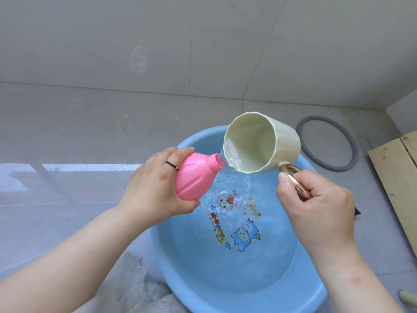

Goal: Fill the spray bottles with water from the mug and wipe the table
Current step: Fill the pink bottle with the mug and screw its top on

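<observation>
The left hand [155,190], left of centre in the frame, wraps its fingers and thumb round the fat body of a pink spray bottle [194,177] with no spray head on it. The bottle is tilted, its open threaded neck pointing up and right. A dark band [171,164] sits on one finger of this hand.

The right hand [316,206], right of centre, pinches the gold handle [293,177] of a cream mug [259,143] between thumb and curled fingers. The mug is tipped left, its lip just beside the bottle's neck, and water runs from it onto the neck.

Both are held above a blue basin [176,249] holding water, with cartoon stickers on its bottom. A grey ring [355,152] lies at the upper right, a wooden board [397,168] at the right edge, and crumpled clear plastic [135,290] at the lower left.
</observation>
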`<state>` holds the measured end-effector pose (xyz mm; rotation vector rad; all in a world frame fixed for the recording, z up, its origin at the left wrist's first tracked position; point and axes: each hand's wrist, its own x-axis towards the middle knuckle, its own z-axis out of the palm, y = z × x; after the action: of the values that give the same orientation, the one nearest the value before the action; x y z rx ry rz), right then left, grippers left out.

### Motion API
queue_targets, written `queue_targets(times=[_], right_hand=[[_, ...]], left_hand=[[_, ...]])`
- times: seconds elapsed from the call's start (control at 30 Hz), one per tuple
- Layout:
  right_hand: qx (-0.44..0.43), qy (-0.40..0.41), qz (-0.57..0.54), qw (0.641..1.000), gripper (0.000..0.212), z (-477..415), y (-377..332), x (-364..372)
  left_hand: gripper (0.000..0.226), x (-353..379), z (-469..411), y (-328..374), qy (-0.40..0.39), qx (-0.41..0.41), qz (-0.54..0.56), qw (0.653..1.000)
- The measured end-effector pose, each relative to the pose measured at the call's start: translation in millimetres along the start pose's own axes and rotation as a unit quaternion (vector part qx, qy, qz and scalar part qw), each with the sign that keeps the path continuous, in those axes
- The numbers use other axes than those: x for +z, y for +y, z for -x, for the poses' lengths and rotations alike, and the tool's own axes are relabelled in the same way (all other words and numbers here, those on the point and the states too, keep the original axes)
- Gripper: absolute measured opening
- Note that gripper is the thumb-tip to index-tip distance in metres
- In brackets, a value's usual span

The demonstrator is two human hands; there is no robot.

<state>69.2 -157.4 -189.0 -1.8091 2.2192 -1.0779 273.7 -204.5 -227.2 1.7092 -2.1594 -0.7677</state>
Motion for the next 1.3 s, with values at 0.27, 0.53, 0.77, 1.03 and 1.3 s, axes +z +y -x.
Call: queue_targets(times=[0.27,0.53,0.77,1.03,1.3], right_hand=[[-0.041,0.021,0.039,0.998,0.033,0.2,-0.2,-0.3],[-0.069,0.038,0.053,0.996,0.032,0.8,-0.2,0.1],[-0.097,0.044,0.077,0.991,0.032,-1.2,-1.3,-0.1],[-0.119,0.066,0.082,0.987,0.031,-0.3,0.8,3.1],[-0.142,0.086,0.094,0.982,0.031,-0.3,1.6,4.3]], left_hand=[[0.094,0.4,0.6,0.0,0.001,0.004,-0.001,1.000],[0.093,0.0,1.2,1.1,0.001,0.007,-0.005,1.000],[0.093,0.1,0.8,1.5,0.000,0.008,-0.006,1.000],[0.093,1.1,0.7,1.6,0.002,0.006,-0.008,1.000],[0.093,1.3,0.5,1.0,-0.001,0.006,-0.009,1.000]])
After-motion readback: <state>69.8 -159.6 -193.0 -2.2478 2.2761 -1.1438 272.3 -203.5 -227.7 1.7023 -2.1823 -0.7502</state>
